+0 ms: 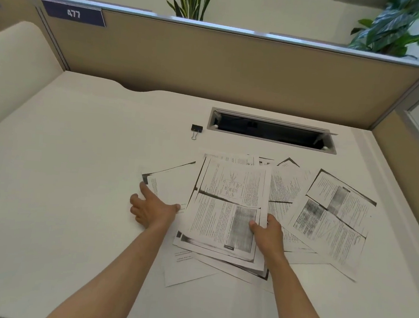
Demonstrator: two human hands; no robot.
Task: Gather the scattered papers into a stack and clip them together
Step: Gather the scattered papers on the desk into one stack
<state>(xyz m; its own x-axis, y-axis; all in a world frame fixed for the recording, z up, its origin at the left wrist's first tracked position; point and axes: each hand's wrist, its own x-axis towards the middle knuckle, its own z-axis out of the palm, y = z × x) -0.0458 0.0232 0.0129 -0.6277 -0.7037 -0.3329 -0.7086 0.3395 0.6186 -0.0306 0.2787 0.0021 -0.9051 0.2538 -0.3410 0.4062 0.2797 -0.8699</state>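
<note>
While the white photocopied paper sheets [229, 206] lie overlapped toward the right half of the pale desk top [63, 171], both hands work at the near side of the pile. The right hand [268, 232] pinches the near right corner of the uppermost sheets, thumb on top and fingers underneath, so the partial stack is held as one unit and can serve as the base that other sheets are added to. The left hand [152, 208] lies flat with fingers spread and relaxed, its fingertips pressing a stray angled sheet [168, 180] at the left of the pile; judged from this pose, it is placed there to slide that sheet toward the stack. A further printed sheet [332, 215] lies tilted near the right edge of the desk, partly overlapping its neighbours, and more corners project from the near side of the pile, so gathering is only partly done. The small black binder clip [196, 130] stands untouched toward the far edge, just left of the rectangular grey cable slot [271, 131], well apart from the papers, left for the clipping step once the edges are squared
</note>
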